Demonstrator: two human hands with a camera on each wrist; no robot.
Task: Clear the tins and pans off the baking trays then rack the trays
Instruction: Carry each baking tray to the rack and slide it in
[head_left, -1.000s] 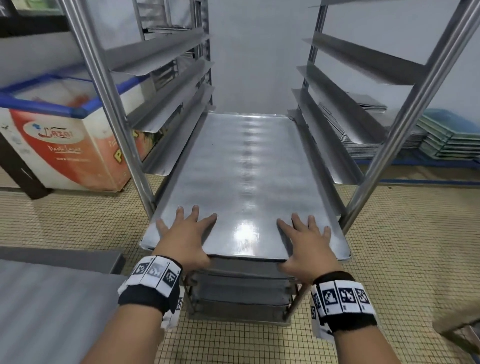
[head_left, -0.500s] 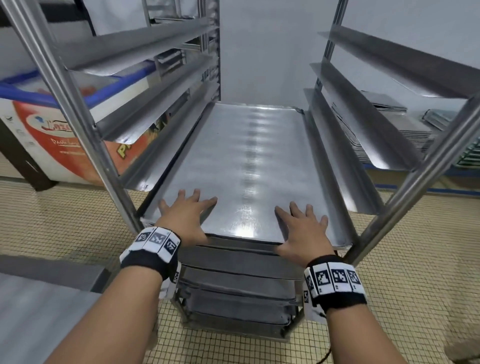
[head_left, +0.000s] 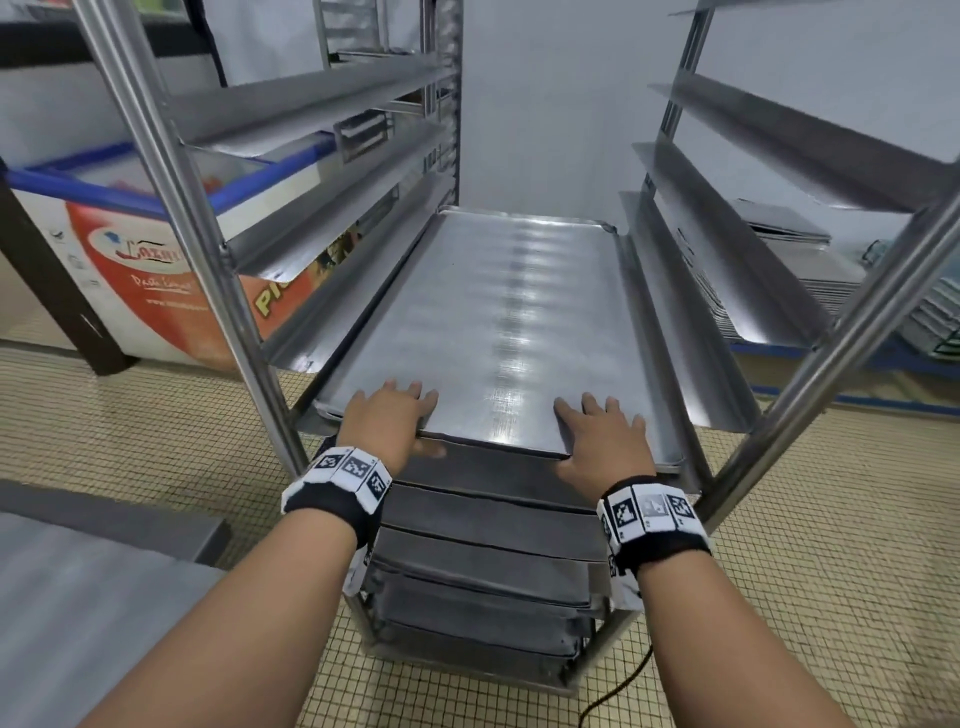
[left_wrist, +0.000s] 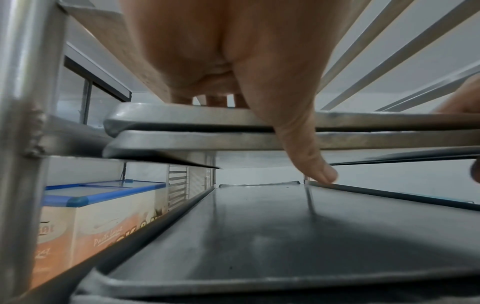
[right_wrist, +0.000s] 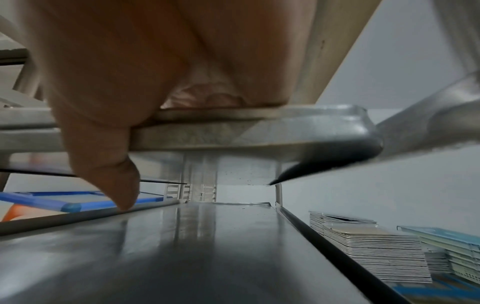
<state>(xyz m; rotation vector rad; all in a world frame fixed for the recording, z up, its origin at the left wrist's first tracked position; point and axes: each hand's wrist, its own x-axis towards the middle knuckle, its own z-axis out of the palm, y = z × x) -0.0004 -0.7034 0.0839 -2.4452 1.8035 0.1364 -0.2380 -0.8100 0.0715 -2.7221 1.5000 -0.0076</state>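
A bare steel baking tray (head_left: 509, 322) lies on a pair of rails in the tall metal rack (head_left: 171, 171). My left hand (head_left: 387, 415) and right hand (head_left: 602, 431) rest on its near edge, fingers straight on top. In the left wrist view my left hand (left_wrist: 221, 51) lies over the tray rim (left_wrist: 182, 118), which sits on a second rim just below, and the thumb (left_wrist: 311, 162) hangs straight down past both. My right hand (right_wrist: 130, 61) covers the rim (right_wrist: 311, 121) the same way. Darker trays (head_left: 488, 561) fill the rails beneath.
A chest freezer (head_left: 130, 260) with a blue-framed lid stands left of the rack. Stacks of flat trays (head_left: 810, 260) lie on the floor to the right. A steel table (head_left: 78, 597) is at lower left. A black cable (head_left: 623, 686) runs over the tiled floor.
The tray has slid deeper into the rack under both hands, and its near edge now lies almost level with the front posts. My head has moved closer.
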